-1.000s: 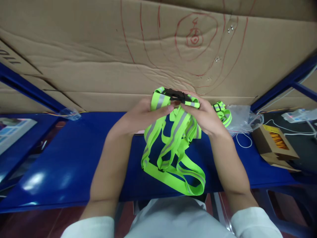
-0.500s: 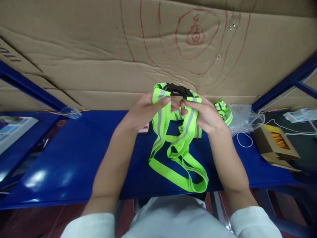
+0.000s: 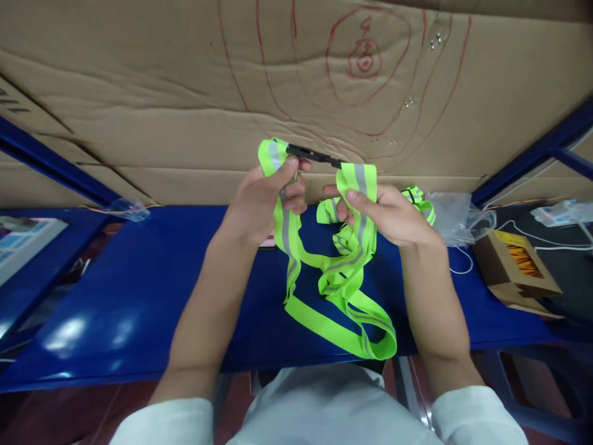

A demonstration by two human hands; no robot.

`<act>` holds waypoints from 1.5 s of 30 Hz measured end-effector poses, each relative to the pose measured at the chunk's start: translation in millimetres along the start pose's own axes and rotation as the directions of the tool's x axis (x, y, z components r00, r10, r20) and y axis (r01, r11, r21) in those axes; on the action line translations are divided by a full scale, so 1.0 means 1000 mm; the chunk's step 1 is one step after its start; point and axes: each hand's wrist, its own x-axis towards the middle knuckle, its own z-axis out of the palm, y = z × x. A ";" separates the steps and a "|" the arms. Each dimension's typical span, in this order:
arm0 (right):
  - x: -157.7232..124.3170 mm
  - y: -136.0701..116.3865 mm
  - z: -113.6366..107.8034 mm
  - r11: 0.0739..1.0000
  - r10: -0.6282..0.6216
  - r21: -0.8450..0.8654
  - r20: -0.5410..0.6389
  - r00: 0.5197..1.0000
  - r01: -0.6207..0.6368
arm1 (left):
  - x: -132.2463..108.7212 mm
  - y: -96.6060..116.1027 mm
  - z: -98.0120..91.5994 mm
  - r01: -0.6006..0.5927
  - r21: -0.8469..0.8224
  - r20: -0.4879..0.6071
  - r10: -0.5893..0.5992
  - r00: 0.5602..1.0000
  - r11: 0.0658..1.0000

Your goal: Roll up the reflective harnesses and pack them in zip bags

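Both hands hold up a neon-green reflective strap vest [image 3: 340, 284] with grey stripes over a blue table [image 3: 130, 290]. My left hand [image 3: 266, 201] pinches the strap just left of a black plastic buckle [image 3: 311, 154]. My right hand [image 3: 386, 213] grips the strap to the right of the buckle, thumb on top. The buckle stretches between the two hands, seen edge-on. The vest's loose loops hang down and rest on the table near its front edge.
A large cardboard sheet [image 3: 185, 93] with red drawn circles stands behind the table. Another folded green vest [image 3: 424, 204] and clear plastic bags [image 3: 451, 216] lie at the right, beside a small open cardboard box [image 3: 514, 269] and white cables. Blue shelf frames flank both sides.
Both hands have lifted the vest higher and drawn apart, pulling the buckle section taut. The buckle has turned edge-on and the hanging loops have stretched out longer.
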 end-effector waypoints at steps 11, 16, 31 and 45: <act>0.013 0.005 0.020 0.964 0.001 0.262 -0.153 0.988 0.039 | 0.000 -0.018 0.006 -0.033 0.289 0.037 0.023 0.999 0.957; 0.015 0.014 0.021 0.990 0.040 0.144 -0.286 0.957 0.001 | 0.005 -0.023 -0.001 -0.057 0.244 0.032 0.051 0.998 0.968; 0.017 0.027 0.022 0.997 0.003 0.072 -0.075 0.997 0.002 | 0.018 -0.033 -0.018 -0.086 0.262 0.256 0.017 0.967 0.961; -0.008 -0.013 -0.025 0.819 -0.403 -0.489 -0.115 0.908 0.301 | 0.013 -0.054 -0.004 -0.008 0.417 0.266 -0.114 0.957 0.909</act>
